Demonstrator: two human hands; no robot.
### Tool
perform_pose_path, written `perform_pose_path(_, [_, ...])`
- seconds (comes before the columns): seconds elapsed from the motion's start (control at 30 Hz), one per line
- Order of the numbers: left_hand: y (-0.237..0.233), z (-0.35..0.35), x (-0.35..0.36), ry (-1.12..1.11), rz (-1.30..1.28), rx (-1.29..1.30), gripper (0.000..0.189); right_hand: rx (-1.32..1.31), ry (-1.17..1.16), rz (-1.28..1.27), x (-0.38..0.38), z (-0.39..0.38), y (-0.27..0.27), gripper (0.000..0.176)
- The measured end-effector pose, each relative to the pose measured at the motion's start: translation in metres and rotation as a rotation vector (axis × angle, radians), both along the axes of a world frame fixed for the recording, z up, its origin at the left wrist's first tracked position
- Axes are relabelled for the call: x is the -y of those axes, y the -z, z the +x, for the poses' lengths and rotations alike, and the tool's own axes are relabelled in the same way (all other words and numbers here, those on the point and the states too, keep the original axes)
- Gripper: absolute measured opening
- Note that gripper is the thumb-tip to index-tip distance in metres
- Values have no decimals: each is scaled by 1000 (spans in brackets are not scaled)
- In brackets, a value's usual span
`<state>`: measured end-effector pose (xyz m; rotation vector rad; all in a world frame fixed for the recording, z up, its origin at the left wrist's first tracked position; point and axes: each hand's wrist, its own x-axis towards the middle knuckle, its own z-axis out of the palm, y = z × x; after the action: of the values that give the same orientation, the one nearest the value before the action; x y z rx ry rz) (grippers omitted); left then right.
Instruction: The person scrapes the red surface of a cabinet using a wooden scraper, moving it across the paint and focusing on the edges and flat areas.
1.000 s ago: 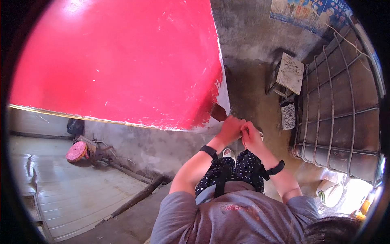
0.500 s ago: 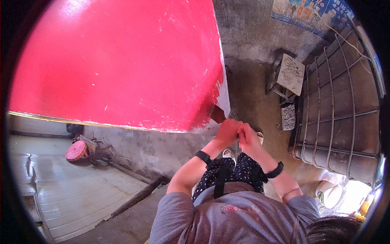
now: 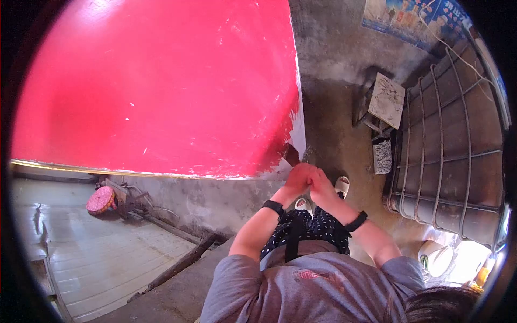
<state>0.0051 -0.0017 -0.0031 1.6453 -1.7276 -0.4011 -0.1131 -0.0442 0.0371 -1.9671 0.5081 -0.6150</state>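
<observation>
A large red-coated panel (image 3: 161, 97) fills the upper left, its coating worn to white along the right edge and near corner. At that corner a flat dark scraper blade (image 3: 291, 154) rests against or just over the worn patch. My left hand (image 3: 300, 176) is closed at the near end of the blade, around a handle that the fingers hide. My right hand (image 3: 321, 187) is closed against the left one, apparently wrapped over the same handle. Both wrists wear black bands.
Beneath the panel is a grey wall (image 3: 199, 202). To the left, a round pink-topped stool (image 3: 100, 200) stands by pale floor tiles (image 3: 124, 247). On the right are a small worn table (image 3: 386, 100), a caged tank (image 3: 452, 145) and a white bucket (image 3: 435, 257).
My hands have shifted slightly left and down, with the right hand pressed closer to the left. The blade stays at the panel's corner. The view has moved slightly.
</observation>
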Motion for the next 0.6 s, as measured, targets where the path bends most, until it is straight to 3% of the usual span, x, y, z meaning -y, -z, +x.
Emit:
perform_pose_path(0.07, [33, 0, 1, -64, -60, 13, 15, -28, 41, -1, -5, 1, 15, 17])
perform_pose_path(0.13, [9, 0, 3, -14, 0, 81, 16, -27, 49, -125, -3, -8, -6, 13])
perform_pose_path(0.27, [-52, -3, 2, 131, 214, 249, 14, -52, 31, 47, -10, -18, -37, 12])
perform_pose_path(0.4, [-24, 3, 11, 56, 118, 183, 12, -60, 58, 105, -1, -10, -30, 16])
perform_pose_path(0.47, [-11, 9, 17, 105, -81, 6, 11, -96, 77, 104, 8, 0, -18, 16])
perform_pose_path(0.53, [-11, 7, 23, 107, -22, 28, 10, 38, 114, -156, 16, -1, -11, 16])
perform_pose_path(0.6, [-17, 2, 21, 121, 45, 50, 9, -1, 92, -14, 8, -16, -15, 18])
